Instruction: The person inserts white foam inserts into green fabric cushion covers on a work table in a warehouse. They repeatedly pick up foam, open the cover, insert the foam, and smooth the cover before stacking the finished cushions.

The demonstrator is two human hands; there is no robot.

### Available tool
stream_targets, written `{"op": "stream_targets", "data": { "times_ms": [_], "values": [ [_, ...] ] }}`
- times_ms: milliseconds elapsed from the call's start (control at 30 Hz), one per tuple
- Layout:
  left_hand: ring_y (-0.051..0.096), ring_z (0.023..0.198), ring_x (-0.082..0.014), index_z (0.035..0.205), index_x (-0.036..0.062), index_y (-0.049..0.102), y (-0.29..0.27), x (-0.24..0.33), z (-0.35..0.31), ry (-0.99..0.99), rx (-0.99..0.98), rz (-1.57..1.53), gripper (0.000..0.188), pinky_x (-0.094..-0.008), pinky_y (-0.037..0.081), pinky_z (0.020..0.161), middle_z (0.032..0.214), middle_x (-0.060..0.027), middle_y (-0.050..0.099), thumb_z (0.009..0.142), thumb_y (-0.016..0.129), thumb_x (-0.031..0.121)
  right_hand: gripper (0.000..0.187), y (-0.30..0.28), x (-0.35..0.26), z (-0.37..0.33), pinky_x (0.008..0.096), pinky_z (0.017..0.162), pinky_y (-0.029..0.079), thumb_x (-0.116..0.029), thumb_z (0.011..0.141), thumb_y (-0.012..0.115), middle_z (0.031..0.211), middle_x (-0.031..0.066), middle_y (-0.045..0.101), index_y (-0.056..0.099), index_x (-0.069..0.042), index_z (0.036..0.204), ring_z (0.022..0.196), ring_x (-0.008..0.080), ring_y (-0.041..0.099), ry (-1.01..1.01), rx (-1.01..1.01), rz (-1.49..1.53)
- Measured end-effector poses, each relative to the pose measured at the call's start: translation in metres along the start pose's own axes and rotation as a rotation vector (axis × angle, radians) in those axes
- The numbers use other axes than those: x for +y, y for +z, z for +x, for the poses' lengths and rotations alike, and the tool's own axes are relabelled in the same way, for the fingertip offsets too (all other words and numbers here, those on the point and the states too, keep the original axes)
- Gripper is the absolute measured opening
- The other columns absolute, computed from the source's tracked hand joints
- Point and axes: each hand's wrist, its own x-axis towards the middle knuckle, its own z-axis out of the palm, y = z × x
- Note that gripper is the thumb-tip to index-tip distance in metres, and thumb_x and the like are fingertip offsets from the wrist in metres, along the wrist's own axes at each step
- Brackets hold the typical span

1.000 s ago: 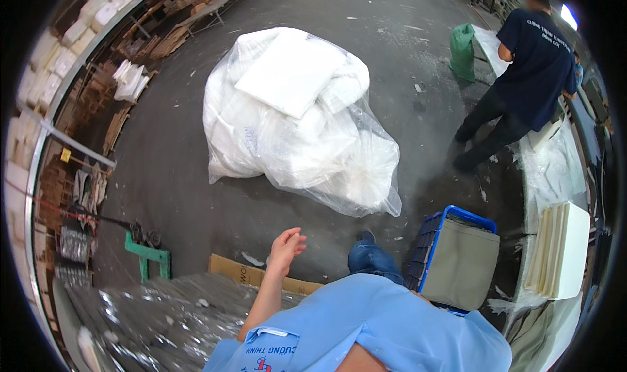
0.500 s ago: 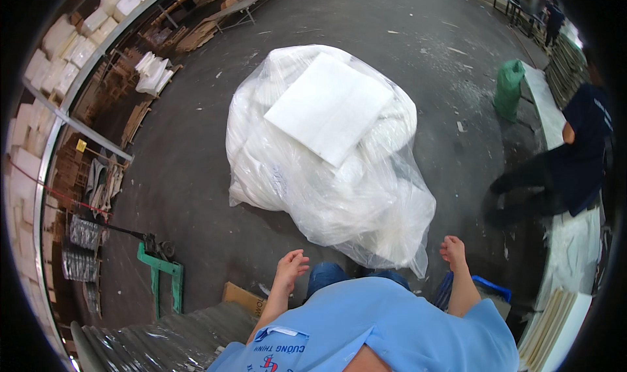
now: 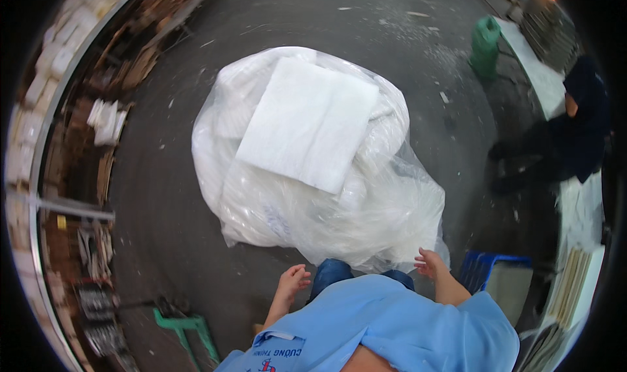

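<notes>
In front of my legs lies a big clear plastic bag [image 3: 255, 209] stuffed with white, soft-looking material, its gathered end toward me on the right. A square white foam-like sheet [image 3: 307, 120] rests on top of the bag, slightly turned. My left hand [image 3: 294, 282] hovers beside my left knee, fingers loosely bent and apart, holding nothing. Close to the bag's near right end is my right hand [image 3: 431, 263], with fingers apart and nothing in them; whether it touches the plastic I cannot tell.
A green pallet jack [image 3: 186, 326] stands at the lower left, near racks with white bundles [image 3: 39, 84]. A blue-framed item [image 3: 480, 267] is at my right. Beyond it, a person in dark clothes [image 3: 581, 137] stands by a white-topped bench; a green sack [image 3: 484, 45] is farther off.
My view has turned and moved closer to the bag. My right hand has come inward, nearer the bag's gathered end. My left hand stays low, still holding nothing.
</notes>
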Motion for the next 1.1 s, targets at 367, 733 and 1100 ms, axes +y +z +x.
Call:
{"op": "stream_targets", "data": {
  "times_ms": [367, 733, 1100],
  "values": [
    [0.069, 0.080, -0.0135, 0.137, 0.0078, 0.058, -0.160, 0.157, 0.093, 0.062, 0.177, 0.209, 0.035, -0.0254, 0.053, 0.069, 0.112, -0.0096, 0.072, 0.105, 0.059, 0.020, 0.096, 0.296, -0.201, 0.108, 0.0481, 0.116, 0.034, -0.036, 0.084, 0.083, 0.156, 0.0202, 0.043, 0.031, -0.004, 0.159, 0.144, 0.0325, 0.040, -0.434, -0.119, 0.176],
    [0.065, 0.114, -0.0253, 0.144, 0.0003, 0.051, -0.110, 0.228, 0.165, 0.318, -0.192, 0.599, 0.050, -0.0343, 0.052, 0.100, 0.125, -0.0168, 0.067, 0.099, 0.068, 0.015, 0.074, 0.390, -0.244, 0.133, 0.0461, 0.098, 0.052, -0.038, 0.076, 0.086, 0.132, 0.0234, 0.063, 0.057, 0.003, 0.130, 0.116, 0.0359, 0.065, -0.504, -0.002, -0.081],
    [0.057, 0.127, -0.0347, 0.141, -0.0033, 0.050, -0.007, 0.361, 0.239, 1.237, 0.302, 0.643, 0.069, -0.0427, 0.046, 0.106, 0.139, -0.0243, 0.056, 0.083, 0.081, 0.015, 0.036, 0.511, -0.300, -0.041, 0.0369, 0.093, 0.052, -0.032, 0.092, 0.072, 0.117, 0.0204, 0.070, 0.071, -0.002, 0.112, 0.108, 0.0332, 0.067, -1.066, -0.236, 0.236]
  ]
}}
